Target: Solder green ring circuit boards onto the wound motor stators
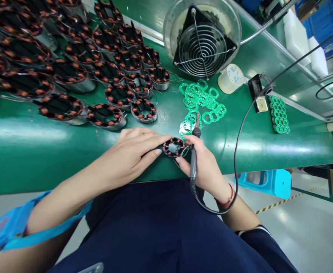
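Copper-wound stator braced from both sides
Left hand pinches one side, seemingly for steadiness; right hand cradles a soldering iron, perhaps freeing fingertips for the opposite rim.

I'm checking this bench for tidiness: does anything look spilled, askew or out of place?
Mildly: green ring-shaped circuit boards lie scattered and overlapping between the fan and the right hand, unlike the neat green panel farther right. Nothing looks plainly spilled or damaged.

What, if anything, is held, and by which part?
The right hand holds the soldering iron by its handle; with the left hand, it also seems to hold the copper-wound ring by its outer side.
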### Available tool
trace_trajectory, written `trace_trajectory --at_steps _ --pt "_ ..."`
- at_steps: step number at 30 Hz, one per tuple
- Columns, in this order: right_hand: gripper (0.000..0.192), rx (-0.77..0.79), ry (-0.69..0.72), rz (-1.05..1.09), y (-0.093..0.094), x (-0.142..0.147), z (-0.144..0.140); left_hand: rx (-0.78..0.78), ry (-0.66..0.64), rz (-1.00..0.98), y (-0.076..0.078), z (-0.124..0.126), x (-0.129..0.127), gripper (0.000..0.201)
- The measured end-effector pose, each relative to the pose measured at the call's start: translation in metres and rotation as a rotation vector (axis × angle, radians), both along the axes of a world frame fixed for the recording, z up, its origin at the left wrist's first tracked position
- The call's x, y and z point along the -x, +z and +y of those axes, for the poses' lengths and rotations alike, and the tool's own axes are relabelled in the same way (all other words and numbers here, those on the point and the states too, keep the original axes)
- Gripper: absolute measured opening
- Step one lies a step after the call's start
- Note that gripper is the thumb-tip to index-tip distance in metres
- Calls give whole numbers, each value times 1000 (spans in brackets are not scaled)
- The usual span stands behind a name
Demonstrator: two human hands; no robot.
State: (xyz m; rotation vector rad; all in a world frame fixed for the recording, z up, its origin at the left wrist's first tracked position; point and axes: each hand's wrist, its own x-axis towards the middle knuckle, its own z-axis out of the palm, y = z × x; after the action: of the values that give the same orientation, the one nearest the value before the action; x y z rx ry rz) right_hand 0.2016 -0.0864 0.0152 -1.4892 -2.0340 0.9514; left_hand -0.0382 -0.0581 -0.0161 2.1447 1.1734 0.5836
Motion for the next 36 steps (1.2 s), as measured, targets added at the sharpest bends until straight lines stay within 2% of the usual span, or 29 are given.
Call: trace_trajectory --at_steps 3,5,10,12,15,18,21,24,30,36 --pt "64 93 -57 32 8 -12 6 29 -32 -14 2 1 -2 48" --pt "67 69 -87 54 13 -18 13 25 -29 -3 0 1 -9 48" --pt "56 -205 32 -124 21 -12 28 -57 24 35 -5 3 -38 46" --pt "48 -313 64 -242 19 -4 28 -75 64 52 -6 3 -47 40" --pt "45 -376 62 -320 11 4 25 -81 105 64 -4 3 -52 35" --pt "44 -388 11 -234 2 4 21 -46 122 17 -2 2 -50 35" --pt "47 -381 -104 -175 -5 2 14 15 147 -100 3 -1 -49 37" --pt "47 -345 -117 -117 -10 -1 7 -24 134 -157 7 -2 -55 37" --pt "54 -281 -86 -4 -21 -9 2 -154 96 -38 6 -2 -69 33" --pt "56 -297 -52 66 -31 -10 4 -243 23 93 13 -6 -59 36"
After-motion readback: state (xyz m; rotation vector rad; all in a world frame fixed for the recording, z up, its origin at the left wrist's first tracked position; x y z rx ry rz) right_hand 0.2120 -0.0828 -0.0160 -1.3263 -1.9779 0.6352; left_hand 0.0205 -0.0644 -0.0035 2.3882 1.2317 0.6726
